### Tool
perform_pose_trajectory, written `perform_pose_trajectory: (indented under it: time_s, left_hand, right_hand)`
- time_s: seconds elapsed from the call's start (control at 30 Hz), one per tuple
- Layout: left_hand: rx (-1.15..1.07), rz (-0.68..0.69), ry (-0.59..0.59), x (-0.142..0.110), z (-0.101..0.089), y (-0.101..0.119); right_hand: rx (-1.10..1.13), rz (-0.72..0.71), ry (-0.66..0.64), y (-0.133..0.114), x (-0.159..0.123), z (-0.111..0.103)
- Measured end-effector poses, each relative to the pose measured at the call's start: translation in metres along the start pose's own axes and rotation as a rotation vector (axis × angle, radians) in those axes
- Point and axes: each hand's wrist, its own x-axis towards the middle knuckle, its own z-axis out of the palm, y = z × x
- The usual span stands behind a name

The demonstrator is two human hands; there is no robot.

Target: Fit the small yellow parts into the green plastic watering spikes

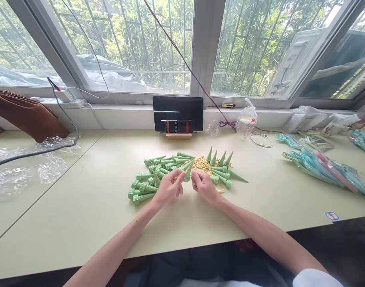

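My left hand (pixel 168 188) is closed in a pinch on a green cone-shaped spike (pixel 188 170), held tip up just above the table. My right hand (pixel 204 185) sits beside it with fingers curled, its fingertips at the spike's base; whether it holds a small piece I cannot make out. Behind the hands lies a heap of green spikes (pixel 154 175), most lying flat. Several more spikes (pixel 220 159) stand upright on the right. A small pile of yellowish small parts (pixel 202 163) lies between them.
A dark tablet (pixel 178 113) with a phone (pixel 179 126) on a wooden stand leans at the window sill. Teal packaged items (pixel 326 167) lie at right, clear plastic wrap (pixel 26 167) and a brown bag (pixel 26 113) at left, a bagged cup (pixel 246 121) behind.
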Motion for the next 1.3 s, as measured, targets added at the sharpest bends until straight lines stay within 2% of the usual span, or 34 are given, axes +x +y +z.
perform_pose_trajectory:
  time_s: [0.13, 0.27, 0.4, 0.63, 0.83, 0.93, 1.1, 1.2, 1.3]
  left_hand:
    - [0.017, 0.056, 0.048, 0.000, -0.001, -0.001]
    - [-0.011, 0.030, 0.015, 0.001, -0.003, -0.001]
    - [-0.111, -0.061, -0.027, 0.001, -0.004, -0.003]
    - [-0.363, -0.308, -0.040, 0.002, -0.001, 0.000]
    - [-0.436, -0.361, -0.148, 0.002, -0.003, 0.000]
    - [-0.335, -0.281, -0.074, 0.002, 0.001, 0.000]
    - [-0.074, 0.024, 0.147, -0.002, 0.006, 0.004]
    - [0.007, 0.084, 0.145, -0.004, 0.005, 0.004]
    - [0.075, 0.128, 0.100, -0.004, 0.005, -0.001]
  right_hand:
    - [0.115, 0.086, -0.043, 0.001, 0.002, 0.000]
    - [0.009, 0.053, -0.099, 0.003, 0.002, -0.002]
    - [-0.103, -0.024, -0.122, 0.002, 0.002, -0.004]
    - [-0.291, -0.173, -0.093, 0.005, 0.000, -0.005]
    - [-0.351, -0.267, -0.088, 0.005, -0.003, -0.005]
    - [-0.312, -0.221, -0.088, 0.003, -0.004, -0.003]
    - [-0.014, 0.020, -0.020, -0.002, 0.000, -0.001]
    - [0.171, 0.135, -0.001, -0.006, 0.003, -0.002]
    - [0.232, 0.184, -0.010, -0.009, 0.005, -0.003]
